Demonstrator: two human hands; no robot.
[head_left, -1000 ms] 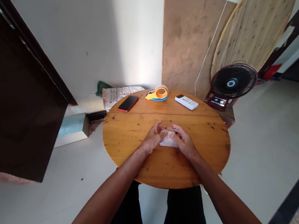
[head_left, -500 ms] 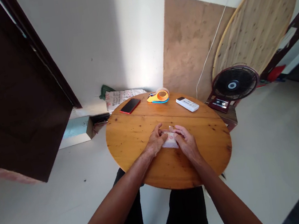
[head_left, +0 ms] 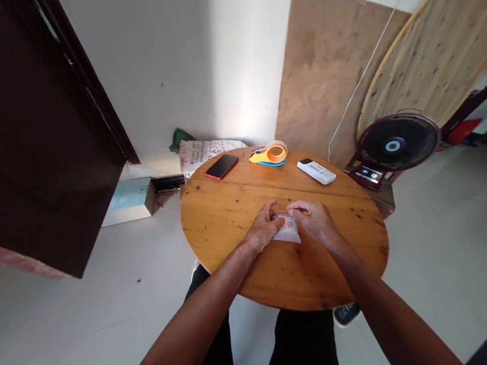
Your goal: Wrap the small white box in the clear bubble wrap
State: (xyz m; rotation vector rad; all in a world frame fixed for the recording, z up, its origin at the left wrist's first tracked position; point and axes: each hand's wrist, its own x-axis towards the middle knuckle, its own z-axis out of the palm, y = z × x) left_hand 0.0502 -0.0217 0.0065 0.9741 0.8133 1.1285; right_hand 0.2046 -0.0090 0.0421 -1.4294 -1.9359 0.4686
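A small white packet with pinkish print (head_left: pixel 289 230) lies on the round wooden table (head_left: pixel 220 209). My left hand (head_left: pixel 267 225) holds its left side, the thumb on top and the index finger stretched past the far edge. At the packet's upper right corner my right hand (head_left: pixel 315 218) is closed, thumb and index finger pinched together; what is between them is too small to make out. Beyond my hands are a red-edged phone (head_left: pixel 222 167), an orange and blue tape dispenser (head_left: pixel 269 154) and a white device with a dark end (head_left: pixel 316 171).
A dark fan (head_left: pixel 393 146) stands right of the table. Behind it lean a brown board (head_left: pixel 322 64) and a round wooden panel (head_left: pixel 428 56). A printed sack (head_left: pixel 208 151) lies behind the table, a pale box (head_left: pixel 131 200) on the floor at left.
My right hand has drawn away from the packet's right side, its fingers now pinched, and more of the packet shows. The whole view has shifted slightly.
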